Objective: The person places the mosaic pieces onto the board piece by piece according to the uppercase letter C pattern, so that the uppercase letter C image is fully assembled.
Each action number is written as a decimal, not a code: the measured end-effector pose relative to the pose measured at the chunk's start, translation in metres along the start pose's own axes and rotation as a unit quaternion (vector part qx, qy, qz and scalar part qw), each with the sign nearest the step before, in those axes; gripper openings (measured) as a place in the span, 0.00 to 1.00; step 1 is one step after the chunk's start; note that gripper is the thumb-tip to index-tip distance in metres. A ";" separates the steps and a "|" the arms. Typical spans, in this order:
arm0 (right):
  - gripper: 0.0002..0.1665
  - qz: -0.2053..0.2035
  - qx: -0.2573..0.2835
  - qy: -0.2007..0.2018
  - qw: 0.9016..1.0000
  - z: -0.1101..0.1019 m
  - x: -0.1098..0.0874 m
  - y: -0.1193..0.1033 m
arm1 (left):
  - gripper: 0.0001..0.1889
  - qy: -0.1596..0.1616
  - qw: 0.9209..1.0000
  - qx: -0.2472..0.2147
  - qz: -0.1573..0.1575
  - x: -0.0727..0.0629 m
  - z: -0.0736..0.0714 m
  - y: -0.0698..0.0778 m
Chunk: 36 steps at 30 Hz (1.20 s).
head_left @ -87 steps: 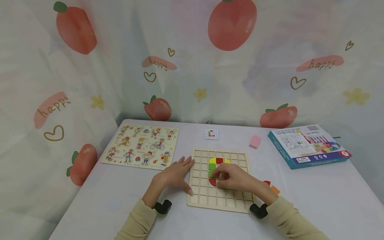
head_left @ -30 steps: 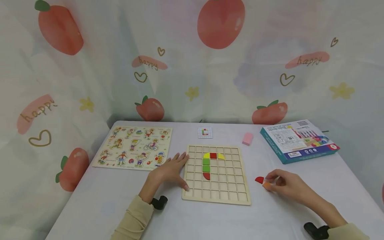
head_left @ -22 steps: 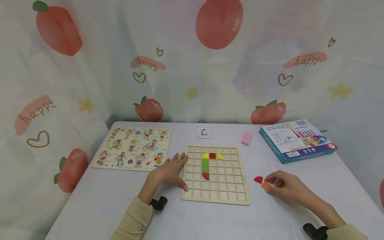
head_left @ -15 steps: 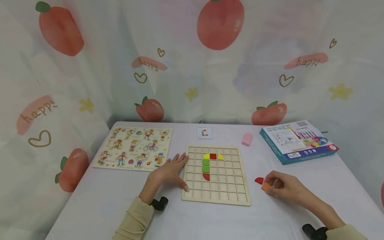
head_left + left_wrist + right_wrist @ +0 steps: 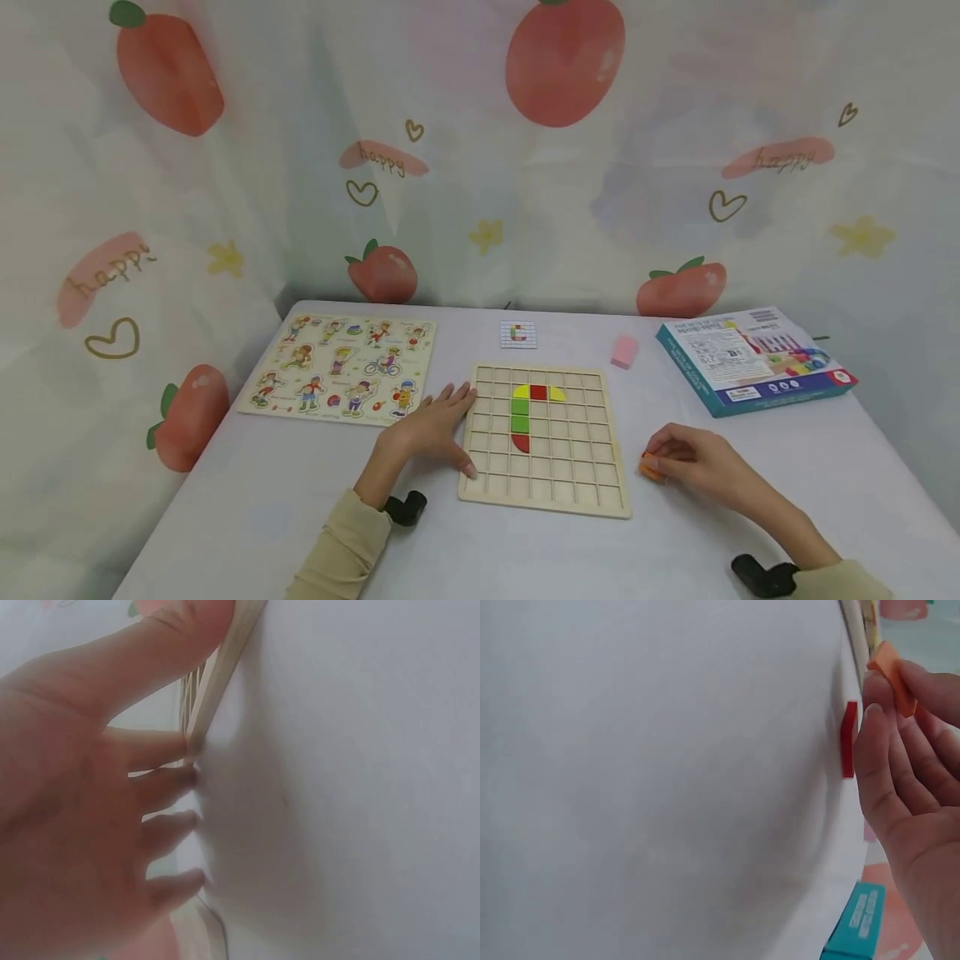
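My right hand [image 5: 693,454] pinches a small orange tile [image 5: 892,679] between thumb and fingertips, just right of the board. Close by on the cloth lies a red piece [image 5: 847,740], mostly covered by that hand in the head view. The wooden grid board [image 5: 570,479] lies in the middle. Set in its cells are a red square [image 5: 537,392], yellow rounded corner tiles [image 5: 557,394] on both sides of it, green tiles [image 5: 520,415] and a red rounded corner tile [image 5: 521,443]. With spread fingers, my left hand [image 5: 427,429] rests against the board's left edge, thumb at the lower corner.
A picture puzzle board [image 5: 337,367] lies at the back left. Behind the grid board are a small pattern card [image 5: 518,335] and a pink block [image 5: 624,352]. A teal-edged game box [image 5: 757,358] sits at the back right. Printed fabric hangs behind the table.
My right hand has left the board for the loose pieces on the right and taken up the orange tile, lately shifting slightly left over the red piece. The left hand stays at the board.
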State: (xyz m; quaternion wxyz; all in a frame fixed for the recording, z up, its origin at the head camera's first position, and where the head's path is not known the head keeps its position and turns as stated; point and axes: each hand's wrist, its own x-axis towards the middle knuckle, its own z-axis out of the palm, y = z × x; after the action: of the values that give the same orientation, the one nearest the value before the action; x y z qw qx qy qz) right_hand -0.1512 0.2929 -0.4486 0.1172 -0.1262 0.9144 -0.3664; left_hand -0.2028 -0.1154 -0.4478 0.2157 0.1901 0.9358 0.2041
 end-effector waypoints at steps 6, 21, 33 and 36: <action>0.14 -0.009 0.077 0.002 0.997 0.007 0.010 -0.010 | 0.65 -0.002 1.000 0.003 -0.004 0.001 0.000 0.003; 0.16 -0.048 0.103 0.000 0.994 0.029 0.038 -0.032 | 0.64 -0.003 1.000 0.003 0.001 -0.002 -0.002 0.003; 0.19 -0.035 0.120 -0.027 0.992 0.046 0.051 -0.053 | 0.64 -0.002 1.000 0.000 0.002 0.002 0.000 0.001; 0.19 -0.049 0.105 -0.025 0.993 0.049 0.055 -0.056 | 0.65 -0.002 1.000 0.002 0.003 0.002 0.000 0.001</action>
State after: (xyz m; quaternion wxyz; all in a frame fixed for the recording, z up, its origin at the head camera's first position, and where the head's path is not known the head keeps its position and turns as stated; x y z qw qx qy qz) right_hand -0.1798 0.2046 -0.4505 0.1344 -0.1667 0.8604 -0.4625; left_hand -0.2043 -0.1137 -0.4475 0.2162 0.1933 0.9354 0.2024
